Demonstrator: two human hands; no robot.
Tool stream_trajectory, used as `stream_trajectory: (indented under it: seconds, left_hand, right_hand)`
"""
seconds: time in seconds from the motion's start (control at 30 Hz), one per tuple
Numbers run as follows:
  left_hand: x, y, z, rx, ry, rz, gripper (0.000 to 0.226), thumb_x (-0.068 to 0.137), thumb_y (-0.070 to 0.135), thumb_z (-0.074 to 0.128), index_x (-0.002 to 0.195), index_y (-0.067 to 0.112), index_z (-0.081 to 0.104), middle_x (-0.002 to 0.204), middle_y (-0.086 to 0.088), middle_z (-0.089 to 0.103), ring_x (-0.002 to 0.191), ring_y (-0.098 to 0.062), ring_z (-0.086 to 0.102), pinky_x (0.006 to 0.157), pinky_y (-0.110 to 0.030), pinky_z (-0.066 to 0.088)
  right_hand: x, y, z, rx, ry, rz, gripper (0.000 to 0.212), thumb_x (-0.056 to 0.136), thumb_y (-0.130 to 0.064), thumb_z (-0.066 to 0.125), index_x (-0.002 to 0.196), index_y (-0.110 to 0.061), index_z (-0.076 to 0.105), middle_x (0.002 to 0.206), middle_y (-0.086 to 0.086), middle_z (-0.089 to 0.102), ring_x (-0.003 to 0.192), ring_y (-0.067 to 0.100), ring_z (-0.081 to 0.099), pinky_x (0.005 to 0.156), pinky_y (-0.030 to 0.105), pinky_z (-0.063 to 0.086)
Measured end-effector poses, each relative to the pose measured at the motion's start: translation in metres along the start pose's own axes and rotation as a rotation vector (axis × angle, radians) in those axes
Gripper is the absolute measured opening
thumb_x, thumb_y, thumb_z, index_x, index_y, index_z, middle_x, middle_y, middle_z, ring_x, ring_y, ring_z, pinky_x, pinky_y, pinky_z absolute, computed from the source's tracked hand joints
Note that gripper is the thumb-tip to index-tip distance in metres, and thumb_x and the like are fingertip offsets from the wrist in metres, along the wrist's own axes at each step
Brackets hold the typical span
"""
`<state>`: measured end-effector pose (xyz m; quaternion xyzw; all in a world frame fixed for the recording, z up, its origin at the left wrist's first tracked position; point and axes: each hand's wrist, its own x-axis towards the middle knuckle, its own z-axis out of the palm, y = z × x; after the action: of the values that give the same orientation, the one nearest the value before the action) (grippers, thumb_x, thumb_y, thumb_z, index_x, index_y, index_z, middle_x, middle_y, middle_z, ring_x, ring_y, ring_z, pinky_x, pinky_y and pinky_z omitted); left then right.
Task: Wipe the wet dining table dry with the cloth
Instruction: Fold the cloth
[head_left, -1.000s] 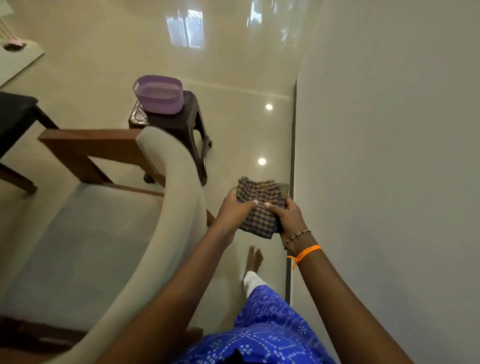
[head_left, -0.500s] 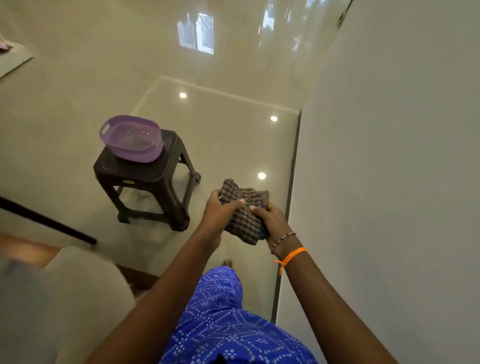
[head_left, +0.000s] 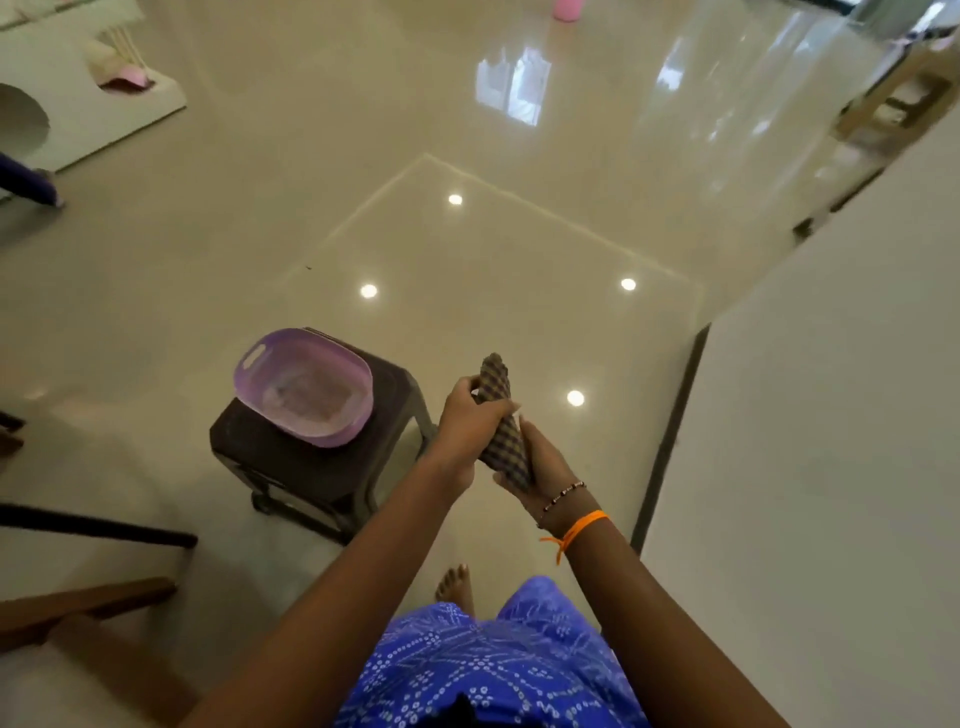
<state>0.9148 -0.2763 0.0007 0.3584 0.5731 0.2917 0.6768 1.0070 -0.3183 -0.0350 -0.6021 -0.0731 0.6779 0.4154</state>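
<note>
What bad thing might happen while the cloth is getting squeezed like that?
The checked cloth, twisted between the left hand and right hand, hangs over bare floor, not the purple basin. Any drips would probably wet the shiny tiles, and the bare foot beneath might slip.

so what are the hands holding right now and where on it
Both hold one checked brown cloth, bunched into a roll. The left hand grips its upper part and the right hand its lower end, above the glossy floor beside the purple plastic basin.
</note>
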Motion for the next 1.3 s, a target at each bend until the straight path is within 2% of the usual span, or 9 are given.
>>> stream_trajectory:
  seconds: [0.07, 0.13, 0.27, 0.57, 0.63, 0.7, 0.8, 1.17, 1.3]
  left_hand:
    - [0.029, 0.023, -0.004, -0.030, 0.035, -0.014, 0.049, 0.083, 0.017, 0.064, 0.128, 0.014, 0.043, 0.113, -0.007, 0.058, 0.104, -0.025, 0.057, 0.088, -0.039, 0.050]
    - [0.060, 0.045, -0.011, -0.078, 0.056, -0.024, 0.047, 0.084, 0.017, 0.064, 0.127, 0.014, 0.044, 0.114, -0.007, 0.059, 0.104, -0.024, 0.058, 0.089, -0.040, 0.050]
    - [0.121, 0.084, -0.029, -0.095, 0.114, -0.005, 0.046, 0.082, 0.021, 0.066, 0.124, 0.012, 0.049, 0.112, -0.009, 0.062, 0.098, -0.023, 0.061, 0.076, -0.030, 0.052]
    - [0.290, 0.184, -0.068, -0.204, 0.301, -0.067, 0.027, 0.086, 0.028, 0.061, 0.109, 0.016, 0.054, 0.098, -0.002, 0.063, 0.086, -0.016, 0.060, 0.062, -0.026, 0.045]
    - [0.319, 0.204, -0.080, -0.280, 0.353, -0.065, 0.030, 0.085, 0.028, 0.062, 0.111, 0.017, 0.054, 0.100, -0.003, 0.064, 0.089, -0.017, 0.061, 0.064, -0.027, 0.048]
    - [0.336, 0.214, -0.093, -0.350, 0.393, -0.072, 0.035, 0.084, 0.025, 0.064, 0.116, 0.014, 0.054, 0.105, -0.007, 0.066, 0.091, -0.020, 0.064, 0.066, -0.029, 0.050]
    - [0.353, 0.219, -0.114, -0.491, 0.479, -0.041, 0.040, 0.082, 0.018, 0.064, 0.121, 0.013, 0.053, 0.110, -0.009, 0.067, 0.091, -0.020, 0.065, 0.063, -0.028, 0.051]
    - [0.374, 0.251, -0.231, -0.777, 0.842, 0.011, 0.023, 0.086, 0.010, 0.054, 0.108, 0.010, 0.060, 0.087, -0.005, 0.069, 0.073, -0.017, 0.065, 0.055, -0.022, 0.051]
    - [0.387, 0.257, -0.303, -0.815, 0.935, -0.022, 0.025, 0.085, 0.005, 0.049, 0.108, 0.006, 0.060, 0.091, -0.011, 0.068, 0.075, -0.024, 0.064, 0.061, -0.029, 0.051]
  right_hand:
    - [0.027, -0.022, 0.016, 0.107, -0.055, 0.052, 0.040, 0.098, -0.044, 0.036, 0.099, -0.013, 0.061, 0.092, 0.008, 0.063, 0.080, 0.017, 0.059, 0.068, 0.028, 0.046]
    - [0.057, -0.047, 0.031, 0.155, -0.113, 0.107, 0.040, 0.095, -0.045, 0.040, 0.095, -0.013, 0.063, 0.084, 0.007, 0.065, 0.070, 0.017, 0.060, 0.063, 0.027, 0.045]
    - [0.117, -0.101, 0.061, 0.144, -0.245, 0.167, 0.049, 0.096, -0.039, 0.036, 0.080, -0.008, 0.070, 0.063, 0.007, 0.070, 0.042, 0.016, 0.061, 0.038, 0.017, 0.045]
    - [0.272, -0.233, 0.145, -0.168, -0.324, 0.277, 0.045, 0.096, -0.038, 0.037, 0.072, -0.011, 0.064, 0.047, 0.000, 0.058, 0.033, 0.010, 0.049, 0.033, 0.011, 0.031]
    - [0.300, -0.264, 0.169, -0.210, -0.358, 0.275, 0.039, 0.098, -0.034, 0.037, 0.081, -0.010, 0.063, 0.053, 0.001, 0.065, 0.038, 0.012, 0.058, 0.034, 0.015, 0.041]
    - [0.320, -0.286, 0.190, -0.210, -0.403, 0.269, 0.033, 0.096, -0.025, 0.037, 0.093, -0.006, 0.064, 0.072, 0.008, 0.072, 0.060, 0.019, 0.069, 0.054, 0.026, 0.056]
    - [0.339, -0.308, 0.227, -0.291, -0.432, 0.295, 0.033, 0.088, -0.020, 0.040, 0.110, -0.004, 0.059, 0.098, 0.014, 0.065, 0.085, 0.030, 0.062, 0.079, 0.040, 0.049]
    - [0.380, -0.302, 0.379, -0.520, -0.638, 0.401, 0.032, 0.083, -0.022, 0.041, 0.095, -0.006, 0.066, 0.085, 0.011, 0.070, 0.073, 0.025, 0.066, 0.063, 0.030, 0.054]
    - [0.402, -0.283, 0.454, -0.587, -0.716, 0.474, 0.032, 0.089, -0.022, 0.040, 0.098, -0.005, 0.066, 0.092, 0.013, 0.071, 0.082, 0.027, 0.066, 0.078, 0.038, 0.053]
